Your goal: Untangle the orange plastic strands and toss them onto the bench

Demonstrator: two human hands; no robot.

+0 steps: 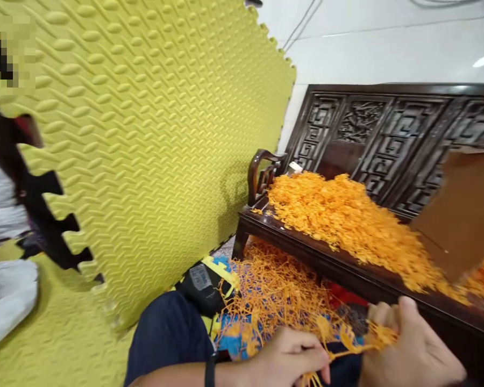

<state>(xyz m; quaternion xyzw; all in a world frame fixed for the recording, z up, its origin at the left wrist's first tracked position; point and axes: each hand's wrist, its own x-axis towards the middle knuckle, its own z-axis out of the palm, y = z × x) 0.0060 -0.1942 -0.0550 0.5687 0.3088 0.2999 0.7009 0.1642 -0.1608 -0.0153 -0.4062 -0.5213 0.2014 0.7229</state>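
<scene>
Low in front of me, my left hand (288, 355) is closed on one end of a thin orange plastic sprig (347, 352). Its stem runs across to my right hand (413, 344), whose fingers are wrapped round the other end with the thumb on top. Small leaf-like orange pieces stick out along the sprig and beside the right fist. Below and behind the hands lies a tangled heap of bare orange stems (274, 285) on the floor. A large pile of loose orange pieces (339, 215) covers the seat of the dark wooden bench.
The carved bench (254, 217) stands at right, with brown cardboard (463, 209) on it. A yellow foam mat wall (165, 134) rises at left. A black shoe (204, 287) is beside the stem heap. A white bag (8, 301) and part of another person show at far left.
</scene>
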